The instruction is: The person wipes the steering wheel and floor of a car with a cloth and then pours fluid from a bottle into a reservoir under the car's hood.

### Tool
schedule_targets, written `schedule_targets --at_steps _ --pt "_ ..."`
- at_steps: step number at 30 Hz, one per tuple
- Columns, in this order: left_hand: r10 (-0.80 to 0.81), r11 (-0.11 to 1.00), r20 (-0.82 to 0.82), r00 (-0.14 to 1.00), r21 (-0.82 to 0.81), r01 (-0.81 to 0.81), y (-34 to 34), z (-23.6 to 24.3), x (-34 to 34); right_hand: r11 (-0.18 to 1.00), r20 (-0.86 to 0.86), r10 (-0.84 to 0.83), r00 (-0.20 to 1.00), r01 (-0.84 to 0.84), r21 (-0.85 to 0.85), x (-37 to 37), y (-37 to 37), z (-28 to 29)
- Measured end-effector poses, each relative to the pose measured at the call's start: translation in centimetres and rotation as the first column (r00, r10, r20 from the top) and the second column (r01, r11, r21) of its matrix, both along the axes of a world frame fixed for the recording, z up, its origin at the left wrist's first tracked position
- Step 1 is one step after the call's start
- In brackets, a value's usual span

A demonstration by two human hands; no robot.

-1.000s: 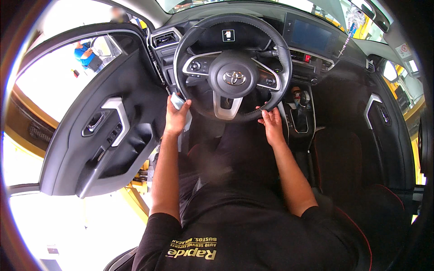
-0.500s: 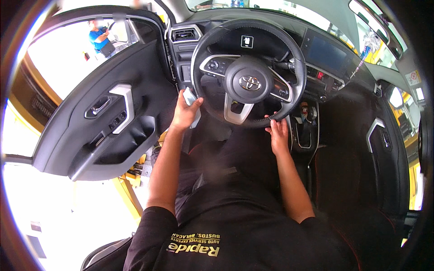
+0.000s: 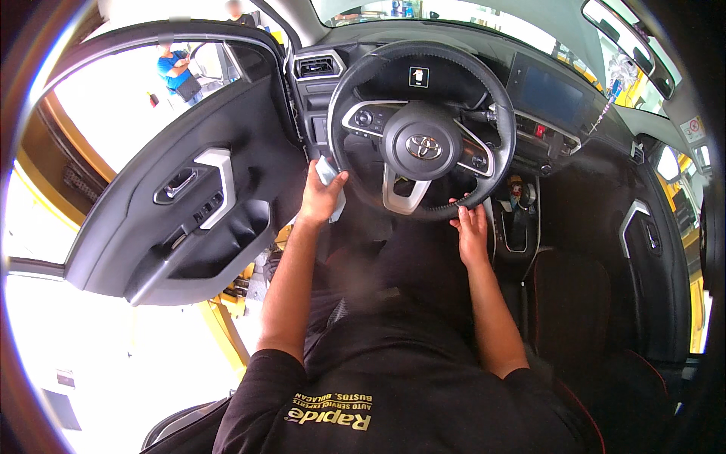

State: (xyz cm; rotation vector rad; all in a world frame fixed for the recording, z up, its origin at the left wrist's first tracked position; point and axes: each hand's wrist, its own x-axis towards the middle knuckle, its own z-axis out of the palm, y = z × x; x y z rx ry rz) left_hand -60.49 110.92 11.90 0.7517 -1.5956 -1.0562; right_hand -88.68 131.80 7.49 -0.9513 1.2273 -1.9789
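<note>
In my left hand [image 3: 321, 198] is a flat, pale bluish thing [image 3: 327, 171], closed between thumb and fingers beside the left part of the steering wheel [image 3: 508, 136]. Its kind is unclear, and the hand covers part of it. My right hand [image 3: 473, 234] is at the wheel's lower right rim, palm turned up. Its fingers curl loosely round the rim from below, the tips partly hidden behind it. The wheel is black with silver trim, and a small lit display [image 3: 419, 77] shows through its upper opening.
To the left the car door [image 3: 121, 227] stands open, and a person in blue [image 3: 178, 72] is outside it. A gear lever [image 3: 518, 216] and centre screen [image 3: 552, 87] lie to the right. An ornament [image 3: 605, 110] hangs below the mirror [image 3: 635, 45]. Yellow metal framework [image 3: 224, 325] stands outside.
The whole view has shifted slightly, so the cabin appears a little farther right and lower. Both hands keep their places by the wheel, the left still holding the pale thing.
</note>
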Motion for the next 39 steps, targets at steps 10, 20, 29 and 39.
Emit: schedule_targets --at_steps 10,20,29,39 --pt "-0.048 0.998 -0.044 0.998 0.046 0.05 0.9 0.9 -0.2 0.999 -0.028 -0.036 0.999 0.037 0.033 -0.1 -0.2 0.0" --pt "0.028 1.0 0.038 0.999 0.003 -0.028 0.1 0.0 -0.2 0.995 -0.101 -0.06 0.993 0.068 0.073 -0.7 -0.1 -0.6" --pt "-0.085 0.996 -0.101 0.991 0.033 0.088 1.4 1.0 -0.3 0.998 -0.086 -0.023 0.996 0.028 0.058 -1.0 0.3 -0.8" --pt "-0.079 0.995 -0.043 0.996 0.051 0.081 2.2 2.2 0.2 0.996 0.002 -0.069 0.998 0.069 0.05 -0.9 0.0 -1.3"
